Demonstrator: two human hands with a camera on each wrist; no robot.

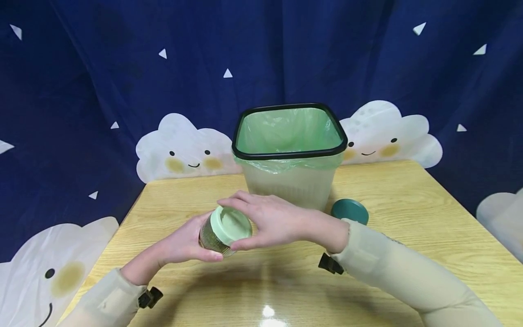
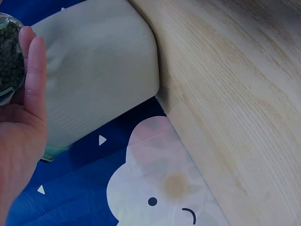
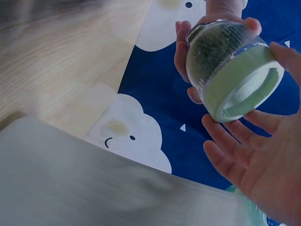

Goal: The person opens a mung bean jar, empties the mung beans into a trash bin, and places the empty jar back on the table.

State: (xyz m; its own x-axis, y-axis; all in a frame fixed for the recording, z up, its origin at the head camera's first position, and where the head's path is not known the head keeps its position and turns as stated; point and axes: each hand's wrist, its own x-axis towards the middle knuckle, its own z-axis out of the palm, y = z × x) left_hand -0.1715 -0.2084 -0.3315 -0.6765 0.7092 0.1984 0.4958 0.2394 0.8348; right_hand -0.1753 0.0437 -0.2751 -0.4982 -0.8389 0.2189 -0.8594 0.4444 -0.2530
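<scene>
My left hand (image 1: 184, 243) grips a clear ribbed jar (image 1: 209, 238) of dark green granules, tilted above the table. A pale green lid (image 1: 234, 225) sits on the jar's mouth, facing right and toward me. Around the lid's rim, the thumb and fingertips of my right hand (image 1: 278, 220) pinch it from both sides. The right wrist view shows the lid (image 3: 225, 89) has a raised rim, with the jar (image 3: 216, 49) behind it in the left hand's fingers. Only part of the jar (image 2: 9, 59) appears at the left wrist view's edge.
A beige waste bin (image 1: 286, 181) with a black rim and green liner stands at the back of the wooden table (image 1: 400, 290). To its right lies a dark green round object (image 1: 350, 211), partly behind my right forearm. A dark blue curtain (image 1: 261, 41) hangs behind.
</scene>
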